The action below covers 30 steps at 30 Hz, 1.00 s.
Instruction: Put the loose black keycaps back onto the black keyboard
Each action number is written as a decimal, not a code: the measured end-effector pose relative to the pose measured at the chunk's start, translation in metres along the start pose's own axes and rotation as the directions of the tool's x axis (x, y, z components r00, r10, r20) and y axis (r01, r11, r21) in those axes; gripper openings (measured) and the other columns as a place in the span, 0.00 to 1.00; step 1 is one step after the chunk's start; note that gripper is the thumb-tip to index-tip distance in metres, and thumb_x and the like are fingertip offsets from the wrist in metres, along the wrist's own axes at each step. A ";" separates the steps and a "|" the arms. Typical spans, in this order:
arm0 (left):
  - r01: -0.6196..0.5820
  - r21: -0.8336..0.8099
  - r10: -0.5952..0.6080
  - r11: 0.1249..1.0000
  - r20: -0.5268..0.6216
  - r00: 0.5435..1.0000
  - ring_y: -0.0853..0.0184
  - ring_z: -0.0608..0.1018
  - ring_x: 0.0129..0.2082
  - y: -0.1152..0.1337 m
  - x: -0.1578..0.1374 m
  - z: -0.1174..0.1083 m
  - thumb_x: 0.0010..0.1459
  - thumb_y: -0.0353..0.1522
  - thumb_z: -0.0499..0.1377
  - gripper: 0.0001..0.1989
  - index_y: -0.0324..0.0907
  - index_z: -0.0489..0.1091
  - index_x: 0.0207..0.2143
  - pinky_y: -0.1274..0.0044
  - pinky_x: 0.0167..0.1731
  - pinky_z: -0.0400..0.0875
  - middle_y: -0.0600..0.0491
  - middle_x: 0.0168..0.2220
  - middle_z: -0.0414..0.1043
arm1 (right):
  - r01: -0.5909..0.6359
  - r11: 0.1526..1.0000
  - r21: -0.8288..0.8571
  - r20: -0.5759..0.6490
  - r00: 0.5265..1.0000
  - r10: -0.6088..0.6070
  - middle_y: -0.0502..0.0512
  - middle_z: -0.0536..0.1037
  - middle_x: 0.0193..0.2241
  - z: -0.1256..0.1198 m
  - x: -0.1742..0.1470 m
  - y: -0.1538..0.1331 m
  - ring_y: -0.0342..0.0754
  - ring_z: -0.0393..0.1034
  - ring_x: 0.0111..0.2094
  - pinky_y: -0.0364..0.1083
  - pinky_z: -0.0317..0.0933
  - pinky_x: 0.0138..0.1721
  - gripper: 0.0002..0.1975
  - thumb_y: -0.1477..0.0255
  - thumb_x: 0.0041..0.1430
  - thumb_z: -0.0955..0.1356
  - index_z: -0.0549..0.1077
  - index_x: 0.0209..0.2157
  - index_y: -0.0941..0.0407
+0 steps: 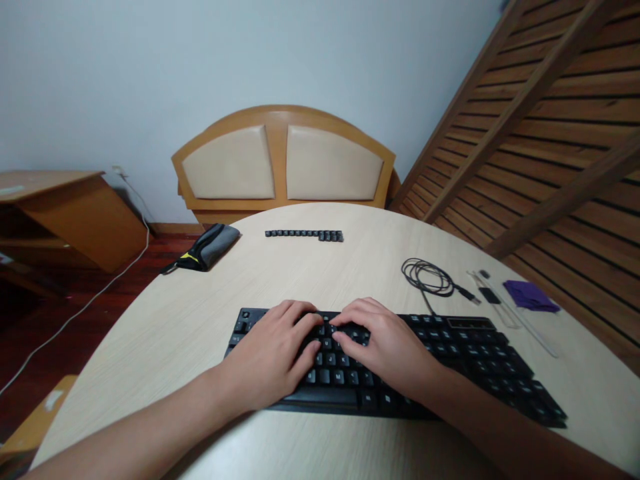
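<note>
A black keyboard (325, 397) lies on the round table in front of me. My left hand (273, 350) rests over its left part with curved fingers; the index fingertip touches the upper keys, and the thumb sits apart and lower. My right hand (387, 340) reaches in from the right, its thumb and index fingertips close together around a keycap (332, 329) in the upper rows. Whether that keycap is seated or loose I cannot tell. Farther back on the table, several loose black keycaps (304, 233) stand in a line, with a small block of them at the right end.
A coiled black USB cable (429, 279) lies behind the keyboard. To the right are a folded purple cloth (530, 295), a thin white stick (530, 330) and a wire tool with a black handle (489, 295). A black-and-grey pouch (213, 247) is at the table's left edge.
</note>
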<state>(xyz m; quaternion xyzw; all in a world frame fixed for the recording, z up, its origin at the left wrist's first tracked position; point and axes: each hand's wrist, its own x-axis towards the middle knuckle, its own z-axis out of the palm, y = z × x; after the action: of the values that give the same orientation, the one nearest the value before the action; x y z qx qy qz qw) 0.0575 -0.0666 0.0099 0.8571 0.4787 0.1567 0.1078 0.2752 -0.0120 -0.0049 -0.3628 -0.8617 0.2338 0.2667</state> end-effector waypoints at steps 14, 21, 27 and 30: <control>0.008 -0.011 -0.008 1.000 0.001 1.000 0.56 0.69 0.53 0.004 0.002 0.000 0.68 0.32 0.52 0.12 0.42 0.66 0.51 0.60 0.56 0.67 0.46 0.52 0.67 | -0.069 0.994 -0.090 0.004 0.998 0.070 0.53 0.79 0.35 0.003 -0.001 -0.010 0.51 0.71 0.43 0.52 0.64 0.47 0.04 0.77 0.58 0.70 0.77 0.36 0.56; 0.014 -0.001 -0.014 1.000 0.022 1.000 0.56 0.69 0.52 0.007 0.001 0.000 0.68 0.32 0.53 0.10 0.41 0.67 0.50 0.59 0.55 0.67 0.46 0.52 0.67 | 0.004 0.986 -0.165 0.077 0.997 0.009 0.53 0.78 0.34 -0.003 -0.001 -0.014 0.53 0.70 0.43 0.52 0.64 0.45 0.05 0.77 0.59 0.70 0.77 0.37 0.56; 0.011 0.006 -0.011 1.000 0.019 1.000 0.55 0.69 0.52 0.008 0.001 0.002 0.68 0.33 0.52 0.10 0.41 0.66 0.49 0.58 0.55 0.67 0.46 0.52 0.67 | 0.067 0.972 -0.224 0.111 0.993 -0.043 0.55 0.78 0.36 -0.007 -0.002 -0.016 0.54 0.71 0.42 0.52 0.64 0.44 0.04 0.77 0.61 0.69 0.77 0.38 0.57; 0.014 0.009 -0.015 1.000 0.017 1.000 0.55 0.69 0.52 0.008 0.002 0.002 0.68 0.33 0.52 0.10 0.41 0.66 0.49 0.58 0.54 0.67 0.46 0.52 0.67 | 0.056 0.976 -0.210 0.105 0.994 -0.035 0.55 0.78 0.35 -0.007 -0.001 -0.016 0.53 0.71 0.43 0.52 0.64 0.45 0.04 0.77 0.61 0.69 0.77 0.38 0.57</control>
<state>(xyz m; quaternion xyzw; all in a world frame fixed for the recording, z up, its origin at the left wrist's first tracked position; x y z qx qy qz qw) 0.0651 -0.0693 0.0111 0.8554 0.4847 0.1463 0.1091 0.2718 -0.0218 0.0094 -0.3572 -0.9022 0.1521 0.1879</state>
